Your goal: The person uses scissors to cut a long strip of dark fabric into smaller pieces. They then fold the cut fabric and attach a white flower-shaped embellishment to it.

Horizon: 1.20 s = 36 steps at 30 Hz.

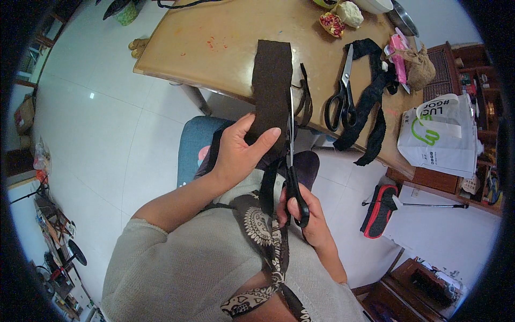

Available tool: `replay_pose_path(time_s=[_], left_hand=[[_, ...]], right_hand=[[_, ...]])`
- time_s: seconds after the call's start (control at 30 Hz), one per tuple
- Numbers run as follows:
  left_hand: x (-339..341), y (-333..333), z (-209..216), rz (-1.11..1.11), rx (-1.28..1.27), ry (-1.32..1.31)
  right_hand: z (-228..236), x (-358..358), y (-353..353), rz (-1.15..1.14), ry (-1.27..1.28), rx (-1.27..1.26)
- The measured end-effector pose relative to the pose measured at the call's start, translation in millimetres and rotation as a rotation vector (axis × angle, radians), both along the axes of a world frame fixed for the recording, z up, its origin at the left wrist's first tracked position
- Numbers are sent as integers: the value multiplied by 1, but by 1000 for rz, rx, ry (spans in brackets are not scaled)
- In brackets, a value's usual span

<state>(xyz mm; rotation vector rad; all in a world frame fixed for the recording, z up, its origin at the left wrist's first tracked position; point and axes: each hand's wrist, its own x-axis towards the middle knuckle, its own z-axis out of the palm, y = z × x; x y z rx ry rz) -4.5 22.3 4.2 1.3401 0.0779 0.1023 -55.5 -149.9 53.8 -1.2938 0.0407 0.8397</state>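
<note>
A wide dark brown strip of cloth (272,80) runs from the table top over its near edge toward my lap. My left hand (240,144) grips its left side, thumb on top and fingers underneath. My right hand (317,222) holds black-handled scissors (294,185), their blades pointing away from me along the strip's right edge. Whether the blades are parted is hard to make out. A narrow black strip (269,190) hangs beside the scissors, near my right fingers. Thin black scraps (306,99) lie just right of the cloth.
On the wooden table (214,59), a second pair of scissors (344,88) lies by long black fabric strips (365,115). A cut pomegranate (332,24) and bowls stand at the back. A white bag (437,137) is at the right edge, a blue stool (194,142) below.
</note>
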Motion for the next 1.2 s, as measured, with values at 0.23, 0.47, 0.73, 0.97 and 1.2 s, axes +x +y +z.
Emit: replay_pose_path(time_s=[0.23, 0.47, 0.73, 0.97, 1.2], left_hand=[[-3, 1, 2, -38, -22, 37], [-3, -1, -1, -28, -61, 28], [-4, 0, 2, -35, -54, 18], [-5, -1, 2, -34, -83, 26], [-7, 1, 4, -44, -32, 11]], right_hand=[[0, -2, 1, 2, 2, 6], [2, -4, 2, 11, 20, -8], [3, -6, 2, 20, 35, 1], [4, -5, 2, 27, 31, -14], [7, -2, 4, 37, -18, -57]])
